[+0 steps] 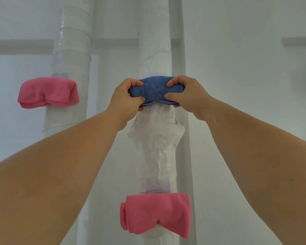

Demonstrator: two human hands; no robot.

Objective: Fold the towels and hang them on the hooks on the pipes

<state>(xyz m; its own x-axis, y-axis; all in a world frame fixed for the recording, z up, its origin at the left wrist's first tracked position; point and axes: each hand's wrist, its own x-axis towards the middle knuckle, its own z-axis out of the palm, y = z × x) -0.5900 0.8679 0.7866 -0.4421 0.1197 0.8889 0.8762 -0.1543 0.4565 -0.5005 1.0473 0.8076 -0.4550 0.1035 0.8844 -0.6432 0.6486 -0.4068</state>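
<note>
A folded blue towel (155, 89) sits on a small metal hook (157, 97) on the middle white-wrapped pipe (155, 138). My left hand (126, 99) grips the towel's left end, thumb on top and fingers curled under. At the right end my right hand (187, 94) pinches it the same way. A folded pink towel (155, 213) hangs on a lower hook (158, 221) of the same pipe. Another folded pink towel (49, 92) hangs on the hook (44, 96) of the left pipe (71, 59).
A white wall with grey horizontal bands stands behind the pipes. A thinner white vertical pipe (177, 41) runs just right of the middle pipe. Both my forearms reach up from the bottom corners.
</note>
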